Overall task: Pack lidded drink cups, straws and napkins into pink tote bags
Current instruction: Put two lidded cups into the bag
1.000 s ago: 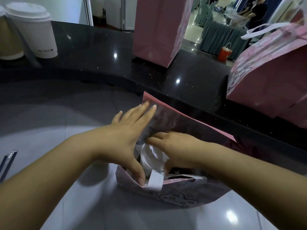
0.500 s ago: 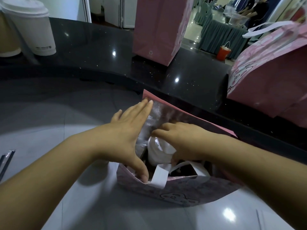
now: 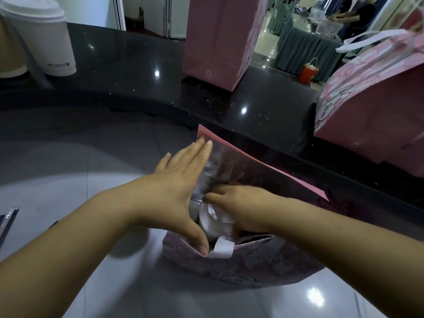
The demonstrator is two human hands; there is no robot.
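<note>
A pink tote bag (image 3: 252,269) with a cartoon print stands on the grey counter in front of me, mouth open. My left hand (image 3: 174,187) spans the left end of the mouth, fingers flat along the far wall and thumb hooked on the near rim. My right hand (image 3: 247,210) reaches down inside the bag, fingers curled over the white lid of a drink cup (image 3: 213,220). The cup's body is hidden by the bag. A white handle strap (image 3: 222,249) folds over the near rim.
On the raised black ledge (image 3: 137,72) stand a white lidded cup (image 3: 46,42), a brown cup (image 3: 9,53), an upright pink bag (image 3: 218,37) and a leaning pink bag (image 3: 371,106) at right. Wrapped straws (image 3: 6,221) lie at the left edge.
My right hand has pushed a little deeper into the bag over the cup lid. The left hand keeps its place on the mouth, and the handle strap has flopped over the near rim.
</note>
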